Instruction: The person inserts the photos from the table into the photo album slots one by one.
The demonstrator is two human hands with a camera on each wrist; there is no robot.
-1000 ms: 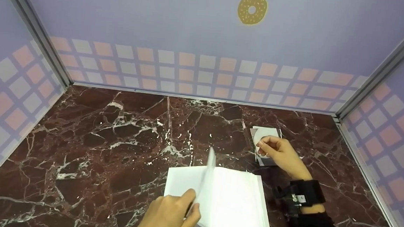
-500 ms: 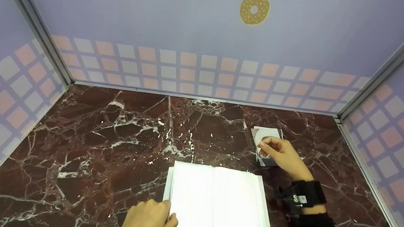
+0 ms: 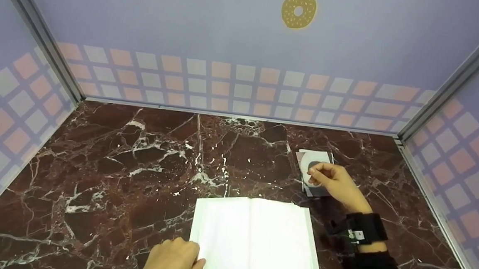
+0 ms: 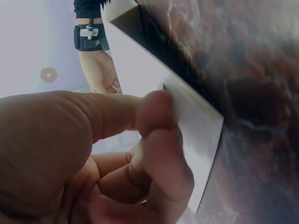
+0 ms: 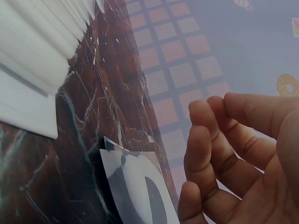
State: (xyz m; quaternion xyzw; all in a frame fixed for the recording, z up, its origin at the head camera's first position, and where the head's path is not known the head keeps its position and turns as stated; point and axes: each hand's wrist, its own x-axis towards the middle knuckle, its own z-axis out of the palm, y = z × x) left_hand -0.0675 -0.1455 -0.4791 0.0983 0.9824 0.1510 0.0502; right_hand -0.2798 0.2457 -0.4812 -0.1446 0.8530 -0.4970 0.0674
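Observation:
An open photo album (image 3: 249, 239) with bare white leaves lies at the front of the table. My left hand (image 3: 173, 257) is at its left edge, fingers curled. In the left wrist view, the left thumb and index finger (image 4: 156, 112) meet at a leaf's edge and seem to pinch it; the exact contact is partly hidden. To the album's right lies a small stack of photo prints (image 3: 315, 155), the top one showing a pale rounded shape. Over this stack hovers my right hand (image 3: 332, 179), its fingers (image 5: 198, 144) loosely curled, with nothing visible in them.
Dark red marbled table (image 3: 115, 197) with white veins surrounds the album. Lilac panels with pink and white squares (image 3: 219, 87) enclose the back and both sides. A black strap with a small device (image 3: 362, 233) sits on the right wrist.
A leaf that stood upright in my left hand has been turned over to the left and now lies flat. The left hand moved left with it. The right hand stayed above the prints.

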